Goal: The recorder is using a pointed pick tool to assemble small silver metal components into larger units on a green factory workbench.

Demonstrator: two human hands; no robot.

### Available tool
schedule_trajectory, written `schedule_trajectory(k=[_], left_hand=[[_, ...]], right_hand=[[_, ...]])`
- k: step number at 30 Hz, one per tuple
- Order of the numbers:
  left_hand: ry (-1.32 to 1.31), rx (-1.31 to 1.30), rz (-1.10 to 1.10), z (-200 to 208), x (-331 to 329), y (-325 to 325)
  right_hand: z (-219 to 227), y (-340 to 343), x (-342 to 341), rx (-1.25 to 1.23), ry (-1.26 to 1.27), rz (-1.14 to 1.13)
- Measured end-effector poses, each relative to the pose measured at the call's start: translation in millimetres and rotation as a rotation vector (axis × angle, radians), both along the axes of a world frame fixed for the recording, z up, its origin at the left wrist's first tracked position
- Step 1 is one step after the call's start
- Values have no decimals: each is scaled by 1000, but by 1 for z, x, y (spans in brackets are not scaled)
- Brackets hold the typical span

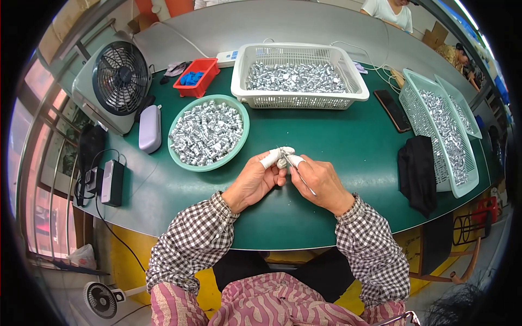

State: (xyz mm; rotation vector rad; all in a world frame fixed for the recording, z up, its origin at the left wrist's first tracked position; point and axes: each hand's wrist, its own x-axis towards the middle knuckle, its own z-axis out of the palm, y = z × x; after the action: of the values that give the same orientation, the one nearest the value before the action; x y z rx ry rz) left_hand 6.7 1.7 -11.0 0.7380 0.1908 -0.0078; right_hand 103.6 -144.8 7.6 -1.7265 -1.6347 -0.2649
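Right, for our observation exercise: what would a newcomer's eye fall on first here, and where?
Probably the heaps of small silvery metal parts: in the white basket at the back, the pale green bowl left of centre and the mesh basket at right. Next, the left hand and right hand close together at the centre, white wraps on some fingertips, the right holding a thin metal tool. A big fan stands back left.

Finger wraps [270, 160]: matt, cloth-like, slightly rough
Tool [308, 187], in right fingers [310, 169]: shiny metal
Bowl [246, 127], left of fingers: smooth plastic, soft sheen
Bowl pieces [209, 130]: bright silvery metal
Basket [299, 103], beyond fingers: perforated plastic
Tabletop [283, 220], under fingers: smooth, lightly glossy
Cloth bundle [417, 171], right of fingers: matt, creased
Sleeves [193, 236], below fingers: matt woven cloth
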Motion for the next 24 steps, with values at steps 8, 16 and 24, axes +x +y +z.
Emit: schedule_trajectory(k=[8, 16, 24], left_hand=[[3, -29, 73, 5, -1, -9], [-63, -41, 54, 6, -4, -8], [-38, -83, 62, 14, -4, -17]], right_hand=[[-2, -1, -3, 56, 6, -17], [0, -1, -10, 24, -65, -32], [-1, 0, -12, 102, 341, 5]])
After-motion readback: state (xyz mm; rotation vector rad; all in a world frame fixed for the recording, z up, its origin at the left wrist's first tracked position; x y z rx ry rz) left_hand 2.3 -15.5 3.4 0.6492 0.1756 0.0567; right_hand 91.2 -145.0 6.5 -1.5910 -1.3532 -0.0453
